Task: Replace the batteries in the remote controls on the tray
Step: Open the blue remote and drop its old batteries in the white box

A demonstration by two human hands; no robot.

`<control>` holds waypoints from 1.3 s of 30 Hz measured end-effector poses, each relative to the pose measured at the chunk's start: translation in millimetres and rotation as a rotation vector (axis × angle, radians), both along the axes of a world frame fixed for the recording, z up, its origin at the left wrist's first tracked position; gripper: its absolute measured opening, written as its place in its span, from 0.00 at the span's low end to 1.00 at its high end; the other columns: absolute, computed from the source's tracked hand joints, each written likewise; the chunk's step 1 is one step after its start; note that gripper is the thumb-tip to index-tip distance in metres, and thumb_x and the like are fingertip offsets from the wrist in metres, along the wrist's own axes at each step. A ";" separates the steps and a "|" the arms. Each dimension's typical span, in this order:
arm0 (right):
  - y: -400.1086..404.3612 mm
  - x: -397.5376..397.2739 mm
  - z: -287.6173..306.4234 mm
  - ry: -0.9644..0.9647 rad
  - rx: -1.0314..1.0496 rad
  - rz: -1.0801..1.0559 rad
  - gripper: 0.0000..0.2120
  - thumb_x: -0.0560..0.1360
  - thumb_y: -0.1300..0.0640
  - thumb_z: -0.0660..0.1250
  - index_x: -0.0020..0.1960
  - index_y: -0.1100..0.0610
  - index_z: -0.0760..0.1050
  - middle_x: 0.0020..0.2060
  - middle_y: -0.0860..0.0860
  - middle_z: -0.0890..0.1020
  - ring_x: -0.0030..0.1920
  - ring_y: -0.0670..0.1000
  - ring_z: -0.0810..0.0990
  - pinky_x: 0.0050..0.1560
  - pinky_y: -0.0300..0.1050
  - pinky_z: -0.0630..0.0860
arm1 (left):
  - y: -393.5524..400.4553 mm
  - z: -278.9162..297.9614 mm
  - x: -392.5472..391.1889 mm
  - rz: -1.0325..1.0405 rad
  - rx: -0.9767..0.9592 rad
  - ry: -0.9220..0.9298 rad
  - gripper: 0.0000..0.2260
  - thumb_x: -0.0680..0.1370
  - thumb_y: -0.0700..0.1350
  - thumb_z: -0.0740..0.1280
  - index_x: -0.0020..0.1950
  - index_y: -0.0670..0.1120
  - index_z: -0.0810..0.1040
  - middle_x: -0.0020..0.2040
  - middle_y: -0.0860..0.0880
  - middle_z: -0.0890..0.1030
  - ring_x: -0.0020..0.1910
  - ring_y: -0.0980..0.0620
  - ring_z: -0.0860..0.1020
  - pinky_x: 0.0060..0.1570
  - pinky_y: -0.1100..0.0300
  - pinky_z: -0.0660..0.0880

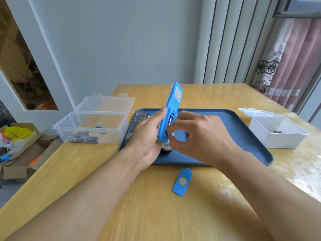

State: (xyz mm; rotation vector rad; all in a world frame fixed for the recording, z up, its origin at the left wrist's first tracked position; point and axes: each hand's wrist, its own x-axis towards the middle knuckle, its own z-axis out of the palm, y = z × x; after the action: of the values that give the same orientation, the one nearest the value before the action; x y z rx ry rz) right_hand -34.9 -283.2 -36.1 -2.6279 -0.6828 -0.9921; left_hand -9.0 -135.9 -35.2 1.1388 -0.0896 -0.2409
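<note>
While the left hand (pixel 147 136) grips the blue remote (pixel 169 112) above the tray (pixel 243 136), the right hand (pixel 196 133) pinches a battery (pixel 169 122) in its open compartment, apparently swapping cells; seating or freeing it needs care.

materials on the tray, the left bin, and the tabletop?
Tray: looks like matte dark-blue plastic, with a moulded raised rim and no glare.
Clear bin: transparent glossy plastic; the batteries show through its wall.
Table: probably wood or wood veneer, with visible grain and a glossy sheen.
</note>
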 end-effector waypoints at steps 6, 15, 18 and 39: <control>-1.2 -2.4 3.0 0.065 -0.050 0.024 0.07 0.71 0.49 0.66 0.48 0.44 0.80 0.42 0.41 0.82 0.28 0.47 0.67 0.27 0.39 0.65 | 2.5 0.3 0.7 0.004 0.022 0.042 0.12 0.82 0.51 0.66 0.54 0.45 0.84 0.45 0.45 0.84 0.44 0.48 0.81 0.42 0.59 0.76; -16.7 5.1 8.9 0.206 0.057 0.181 0.05 0.72 0.52 0.77 0.46 0.43 0.84 0.42 0.39 0.77 0.34 0.42 0.73 0.35 0.35 0.65 | 0.8 -4.0 0.8 -0.048 0.188 0.065 0.16 0.81 0.54 0.66 0.57 0.42 0.85 0.47 0.41 0.83 0.41 0.47 0.78 0.40 0.56 0.73; -16.8 6.2 14.8 0.321 0.430 0.256 0.05 0.72 0.52 0.77 0.44 0.46 0.81 0.44 0.48 0.84 0.32 0.46 0.73 0.35 0.34 0.67 | 0.1 -4.0 0.1 -0.019 0.133 0.077 0.14 0.81 0.51 0.67 0.56 0.42 0.84 0.48 0.46 0.86 0.43 0.48 0.85 0.56 0.54 0.78; -188.5 33.8 72.9 0.908 0.303 -0.685 0.09 0.75 0.69 0.69 0.46 0.55 0.79 0.49 0.61 0.85 0.47 0.61 0.87 0.53 0.61 0.83 | -5.2 1.5 -4.9 -0.042 -0.064 0.083 0.19 0.83 0.53 0.62 0.64 0.41 0.80 0.54 0.43 0.86 0.53 0.44 0.86 0.73 0.47 0.68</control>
State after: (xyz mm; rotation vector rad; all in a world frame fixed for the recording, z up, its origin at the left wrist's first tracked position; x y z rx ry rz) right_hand -1.1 -471.7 36.8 -2.6337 0.5486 0.0810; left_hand -13.9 -141.1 -33.8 1.0629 -0.0475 -0.3206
